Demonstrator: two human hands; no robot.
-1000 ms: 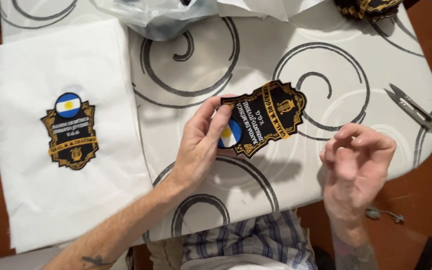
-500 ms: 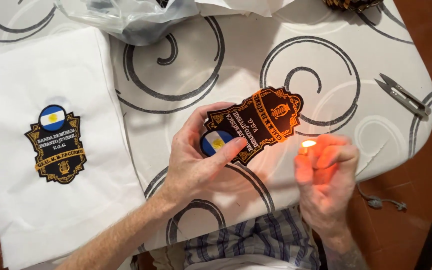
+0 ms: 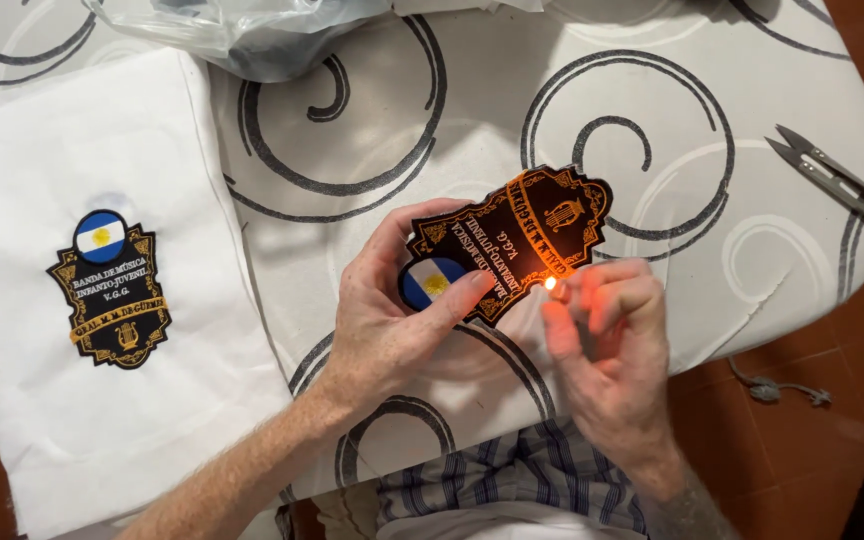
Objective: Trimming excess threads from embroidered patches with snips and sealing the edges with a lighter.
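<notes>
My left hand (image 3: 392, 320) pinches a black embroidered patch (image 3: 522, 235) with gold lettering and a round blue-and-white emblem, holding it just above the table. My right hand (image 3: 607, 340) is closed around a lighter that is hidden by the fingers; its small flame (image 3: 551, 284) burns right at the patch's lower edge. A second matching patch (image 3: 112, 290) lies flat on a folded white cloth (image 3: 72, 420) at the left.
The table wears a white cover with grey swirls (image 3: 452, 120). Small metal thread snips (image 3: 827, 172) lie near the right edge. A crumpled clear plastic bag (image 3: 242, 30) sits at the top. Red tiled floor (image 3: 812, 440) shows to the right.
The right hand closed and lit a flame, then brought it to the patch's lower edge. The left hand turned the patch slightly and holds it steady.
</notes>
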